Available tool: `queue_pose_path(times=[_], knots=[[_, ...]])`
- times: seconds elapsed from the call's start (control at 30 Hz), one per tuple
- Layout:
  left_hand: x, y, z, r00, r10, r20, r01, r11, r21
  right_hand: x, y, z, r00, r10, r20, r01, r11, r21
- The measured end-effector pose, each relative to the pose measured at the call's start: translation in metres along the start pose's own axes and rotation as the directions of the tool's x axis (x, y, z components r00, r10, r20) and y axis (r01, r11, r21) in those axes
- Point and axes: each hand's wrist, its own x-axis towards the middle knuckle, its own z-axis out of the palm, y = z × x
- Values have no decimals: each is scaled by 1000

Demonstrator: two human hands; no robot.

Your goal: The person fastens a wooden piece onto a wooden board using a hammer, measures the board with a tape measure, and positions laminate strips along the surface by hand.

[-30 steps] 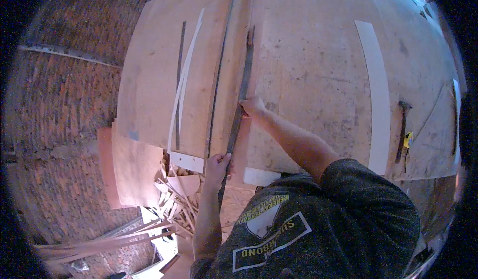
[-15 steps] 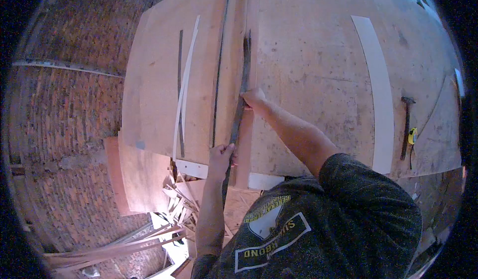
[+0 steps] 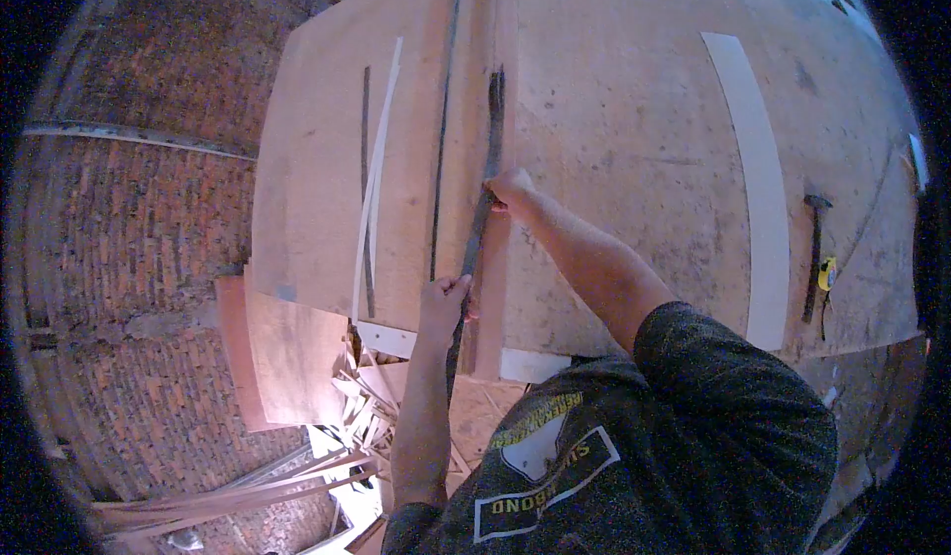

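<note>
A long, narrow dark strip (image 3: 481,224) slants across the worktable, its far end on the wood and its near end hanging past the front edge. My left hand (image 3: 447,302) is closed round its lower part, thumb on top. Farther up, my right hand (image 3: 510,189) pinches the same strip from the right side. Under and beside it runs a reddish-brown board (image 3: 491,288). To the left, a thin black line or strip (image 3: 442,149) lies along the tabletop. What the strip is made of I cannot tell.
On the plywood table (image 3: 624,90) lie thin white strips (image 3: 378,149), a dark strip (image 3: 366,109), a wide pale strip (image 3: 755,189), a hammer (image 3: 815,258) and a yellow tape measure (image 3: 827,274). Wood offcuts (image 3: 367,406) are heaped below the front edge. A brick surface (image 3: 149,248) is at left.
The whole view has shifted slightly, with the table appearing a little farther right. Both hands keep their hold on the dark strip; my left hand sits slightly higher.
</note>
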Motion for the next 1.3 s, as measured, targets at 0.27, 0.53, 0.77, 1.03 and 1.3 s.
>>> queue_pose_path(times=[0.27, 0.53, 0.77, 1.03, 1.3], knots=[[6, 18, 4, 1000, -18, -25, 18, 1000, 0, 52, 13, 4, 997, 81, 14, -79, 989, -126], [-16, 18, 1, 1000, -18, 11, 17, 994, 106, 21, 15, -3, 994, 75, 80, -59, 980, -188], [-120, -77, -40, 986, -163, 18, 155, 965, 212, -78, 109, -7, 965, 150, 214, -67, 934, -351], [-240, -198, -98, 999, -23, 40, 23, 1000, -15, -272, 117, -15, 849, 308, 429, -292, 951, -104], [-206, -243, -173, 874, 214, -437, -285, 953, -102, -345, 80, -42, 987, -138, 83, 125, 981, 146]])
